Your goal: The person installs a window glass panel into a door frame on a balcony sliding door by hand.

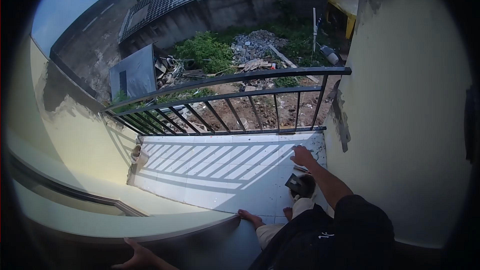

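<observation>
My right hand point(302, 155) is stretched forward over the white tiled floor point(210, 190), its fingers partly spread and nothing visible in them. Below it a dark bucket point(308, 185) stands by my feet, with a flat dark tool point(296, 183) lying across its top. At the lower left, my left hand point(137, 255) has thumb and fingers apart beside the dark edge of a ledge point(190, 234); whether it touches the ledge is unclear.
A black metal railing point(220, 95) closes off the balcony's far side. A small pail point(140, 156) stands by the left wall point(75, 135). On the right rises a pale wall point(400, 120) with grey patches. Rubble point(257, 45) and plants lie outside below.
</observation>
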### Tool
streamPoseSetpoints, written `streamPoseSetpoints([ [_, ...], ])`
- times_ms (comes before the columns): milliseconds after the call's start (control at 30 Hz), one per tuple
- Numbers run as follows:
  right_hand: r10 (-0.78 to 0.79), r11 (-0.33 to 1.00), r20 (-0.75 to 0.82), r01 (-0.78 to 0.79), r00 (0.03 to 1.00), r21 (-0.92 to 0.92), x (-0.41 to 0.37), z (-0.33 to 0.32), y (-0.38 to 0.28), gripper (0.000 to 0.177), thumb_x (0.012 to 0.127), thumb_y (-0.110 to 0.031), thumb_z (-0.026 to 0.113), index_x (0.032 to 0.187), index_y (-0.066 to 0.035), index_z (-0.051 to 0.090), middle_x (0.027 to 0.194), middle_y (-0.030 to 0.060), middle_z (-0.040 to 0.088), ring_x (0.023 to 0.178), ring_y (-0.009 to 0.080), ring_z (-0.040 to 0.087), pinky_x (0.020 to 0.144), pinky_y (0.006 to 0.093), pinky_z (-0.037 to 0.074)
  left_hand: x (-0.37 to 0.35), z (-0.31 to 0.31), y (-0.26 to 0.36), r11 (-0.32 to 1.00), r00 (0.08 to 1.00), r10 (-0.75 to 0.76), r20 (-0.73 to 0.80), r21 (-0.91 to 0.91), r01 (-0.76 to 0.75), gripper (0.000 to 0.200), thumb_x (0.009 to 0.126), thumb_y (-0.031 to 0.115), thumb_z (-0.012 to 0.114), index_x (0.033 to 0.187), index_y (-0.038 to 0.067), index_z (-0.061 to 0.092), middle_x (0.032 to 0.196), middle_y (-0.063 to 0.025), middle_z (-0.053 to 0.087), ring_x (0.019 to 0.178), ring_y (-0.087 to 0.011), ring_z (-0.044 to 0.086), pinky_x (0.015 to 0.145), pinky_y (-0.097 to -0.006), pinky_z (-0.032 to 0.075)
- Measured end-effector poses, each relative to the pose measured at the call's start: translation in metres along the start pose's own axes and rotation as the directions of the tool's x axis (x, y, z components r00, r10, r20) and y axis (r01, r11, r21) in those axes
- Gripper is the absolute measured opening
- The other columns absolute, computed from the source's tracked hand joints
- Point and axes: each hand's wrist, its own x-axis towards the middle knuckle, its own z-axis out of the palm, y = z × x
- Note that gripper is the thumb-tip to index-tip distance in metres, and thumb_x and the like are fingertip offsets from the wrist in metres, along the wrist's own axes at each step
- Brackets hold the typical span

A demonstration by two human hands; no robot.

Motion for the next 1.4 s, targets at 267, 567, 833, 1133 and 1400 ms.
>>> streamPoseSetpoints([
  [267, -0.054, 0.977, -0.531, -0.065, 0.846, -0.202, 0.176, -0.178, -0.073, 0.070, 0.077, -0.019, 0.060, 0.139, -0.004, 0.030, 0.142, 0.0172, 0.032, 0.129, 0.0356, 0.034, 0.100, 0.0538, 0.031, 0.002, -0.003, 0.012, 0.982, 0.986, -0.119, 0.119, -0.130, 0.134, 0.116, 0.067, 0.047, 0.078, 0.138, -0.013, 0.010, 0.130, -0.0387, 0.023, 0.121, -0.0514, 0.030, 0.096, -0.0601, 0.032],
  [567, 0.018, 0.931, -0.527, -0.207, 0.849, -0.301, 0.237, -0.173, -0.048, 0.070, 0.074, -0.022, 0.061, 0.137, -0.006, 0.036, 0.143, 0.0145, 0.033, 0.132, 0.0335, 0.031, 0.102, 0.0601, 0.024, 0.002, -0.001, 0.006, 0.999, 0.994, -0.042, 0.103, 0.007, 0.041, 0.113, 0.070, 0.043, 0.077, 0.139, -0.013, 0.006, 0.133, -0.0390, 0.019, 0.122, -0.0517, 0.028, 0.097, -0.0635, 0.026],
  [833, -0.036, 0.928, -0.403, -0.119, 0.915, -0.353, 0.242, -0.221, -0.065, 0.083, 0.069, -0.033, 0.073, 0.137, -0.005, 0.034, 0.142, 0.0116, 0.035, 0.133, 0.0341, 0.030, 0.100, 0.0575, 0.030, -0.002, -0.002, -0.006, 0.994, 0.989, -0.073, 0.128, 0.094, 0.061, 0.110, 0.071, 0.036, 0.075, 0.139, -0.013, 0.004, 0.134, -0.0386, 0.017, 0.123, -0.0504, 0.028, 0.100, -0.0605, 0.025],
  [1133, -0.045, 0.901, -0.213, -0.053, 0.976, -0.430, 0.273, -0.218, -0.089, 0.087, 0.072, -0.042, 0.071, 0.139, -0.006, 0.030, 0.138, 0.0137, 0.038, 0.126, 0.0355, 0.037, 0.096, 0.0577, 0.032, -0.014, 0.013, -0.035, 0.979, 0.999, 0.006, 0.042, 0.203, -0.014, 0.097, 0.074, 0.033, 0.074, 0.142, -0.005, 0.016, 0.138, -0.0268, 0.031, 0.124, -0.0399, 0.038, 0.104, -0.0467, 0.033],
  [1400, -0.319, 0.903, -0.380, 0.156, 0.868, -0.401, 0.298, -0.191, -0.094, 0.055, 0.081, -0.041, 0.063, 0.123, -0.008, 0.047, 0.112, 0.0132, 0.054, 0.110, 0.0319, 0.049, 0.090, 0.0560, 0.034, -0.011, 0.006, -0.029, 0.969, 0.996, 0.018, 0.089, 0.244, -0.039, 0.098, 0.075, 0.029, 0.072, 0.143, -0.005, 0.011, 0.140, -0.0291, 0.025, 0.127, -0.0408, 0.033, 0.104, -0.0486, 0.032],
])
